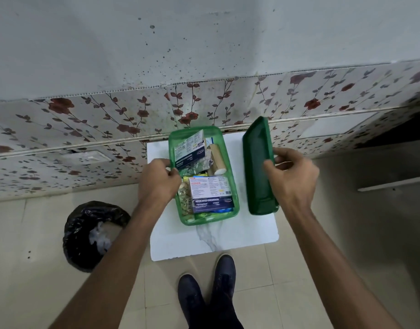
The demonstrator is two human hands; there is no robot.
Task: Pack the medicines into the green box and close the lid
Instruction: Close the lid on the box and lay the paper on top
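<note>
Green box [235, 205]: open, at the far middle of the white tabletop [216, 243], filled with medicines [211, 193], one carton [191, 148] tilted above the rim. Left hand [158, 180]: pinching the box's left wall. Right hand [292, 176]: gripping the dark green lid [256, 162], raised on edge near the right edge. Risk: the protruding carton likely blocks the lid seating; forcing it could crush packets or shift the box.

Your left hand [158, 180] curls, fingertips pinched together; your right hand [290, 176] sits level with it, thumb and fingers clamped.
</note>
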